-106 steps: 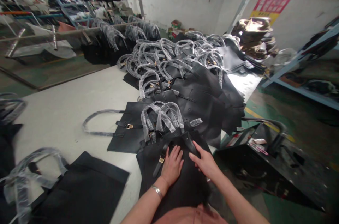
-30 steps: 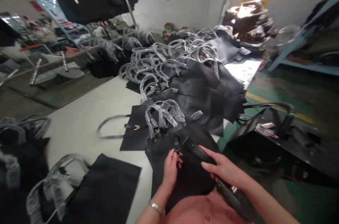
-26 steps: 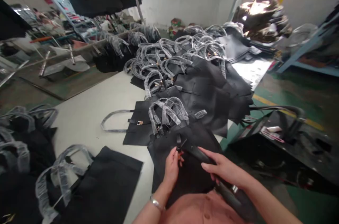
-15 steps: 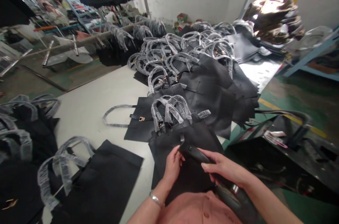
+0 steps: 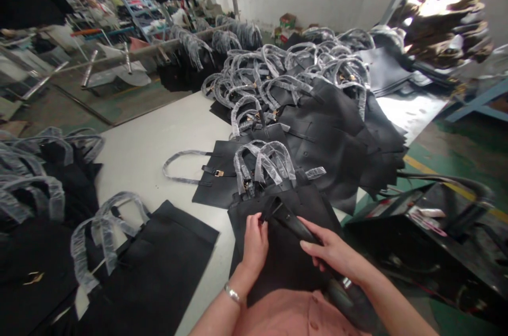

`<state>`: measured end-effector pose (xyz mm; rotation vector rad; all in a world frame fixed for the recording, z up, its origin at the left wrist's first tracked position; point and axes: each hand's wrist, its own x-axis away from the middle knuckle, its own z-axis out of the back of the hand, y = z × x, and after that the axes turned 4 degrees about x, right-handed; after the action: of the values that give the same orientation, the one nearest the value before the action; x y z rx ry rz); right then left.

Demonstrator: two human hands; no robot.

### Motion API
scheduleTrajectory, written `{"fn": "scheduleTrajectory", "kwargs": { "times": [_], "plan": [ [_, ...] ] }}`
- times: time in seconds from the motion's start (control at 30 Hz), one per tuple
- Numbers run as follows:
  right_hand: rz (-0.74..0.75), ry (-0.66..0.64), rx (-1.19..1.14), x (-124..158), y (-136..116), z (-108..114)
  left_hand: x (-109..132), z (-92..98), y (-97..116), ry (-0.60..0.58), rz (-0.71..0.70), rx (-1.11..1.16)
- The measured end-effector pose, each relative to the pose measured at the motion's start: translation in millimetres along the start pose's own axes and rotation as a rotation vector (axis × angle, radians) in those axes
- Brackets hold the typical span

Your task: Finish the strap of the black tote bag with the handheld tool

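Your left hand (image 5: 254, 243) pinches the strap (image 5: 272, 208); right hand (image 5: 331, 251) grips a dark tool (image 5: 296, 227). Black bag (image 5: 278, 256) overhangs the desk (image 5: 146, 145) edge; tool's lower end blurred.

Left hand (image 5: 254, 243) pinching strap (image 5: 271, 208), right hand (image 5: 332, 254) gripping tool (image 5: 301, 233)

A heap of black bags with plastic-wrapped handles (image 5: 293, 87) covers the far end of the white desk (image 5: 151, 145), brown bags (image 5: 444, 18) piled beyond.
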<state>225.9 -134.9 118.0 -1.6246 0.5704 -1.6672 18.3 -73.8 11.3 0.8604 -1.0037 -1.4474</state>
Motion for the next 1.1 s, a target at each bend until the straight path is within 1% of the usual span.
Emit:
{"fn": "scheduleTrajectory", "kwargs": {
  "times": [0.03,0.07,0.17,0.2,0.23,0.3,0.37,0.43,0.53,0.57,0.67,0.7,0.83,0.9,0.93,1.0,1.03,1.07,1.1],
  "plan": [
    [0.015,0.008,-0.002,-2,1,1,-4,1.6,-3,-0.009,0.056,0.018],
    [0.023,0.011,0.003,-3,3,2,-7,2.8,-6,-0.049,0.156,0.078],
    [0.01,-0.003,0.029,-1,6,7,-14,3.5,-6,-0.22,0.52,0.426],
    [0.0,-0.011,0.032,1,7,7,-14,3.0,-4,-0.261,0.6,0.545],
    [-0.008,-0.023,0.029,2,7,7,-14,2.3,-1,-0.289,0.646,0.643],
    [-0.014,-0.054,0.01,4,6,6,-13,0.8,7,-0.32,0.676,0.765],
    [-0.015,-0.086,-0.02,3,5,4,-11,-0.6,14,-0.354,0.672,0.825],
    [-0.009,-0.083,-0.065,0,2,4,-10,-1.6,17,-0.382,0.664,0.873],
    [0.012,-0.034,-0.138,-1,1,8,-10,-2.4,18,-0.372,0.691,0.95],
    [0.016,-0.039,-0.158,0,2,10,-10,-2.7,18,-0.362,0.706,0.979],
    [0.005,-0.108,-0.198,1,3,13,-10,-3.2,17,-0.353,0.751,1.056],
    [0.003,-0.106,-0.206,1,3,14,-10,-3.3,17,-0.358,0.771,1.08],
    [0.008,0.037,-0.199,-1,-3,17,-11,-1.9,21,-0.36,0.894,1.225],
    [0.005,0.062,-0.187,-1,-5,20,-13,0.5,22,-0.38,0.974,1.331],
    [0.003,0.057,-0.18,1,-4,21,-14,1.8,23,-0.409,1.02,1.37],
    [0.005,0.044,-0.162,4,-1,23,-14,3.6,24,-0.471,1.087,1.378],
    [0.007,0.039,-0.149,6,1,23,-13,3.8,24,-0.477,1.086,1.336],
    [0.01,0.034,-0.137,7,4,23,-12,3.2,24,-0.458,1.049,1.27],
    [0.01,0.03,-0.124,9,6,23,-10,2.0,24,-0.416,0.978,1.187]
  ]
}}
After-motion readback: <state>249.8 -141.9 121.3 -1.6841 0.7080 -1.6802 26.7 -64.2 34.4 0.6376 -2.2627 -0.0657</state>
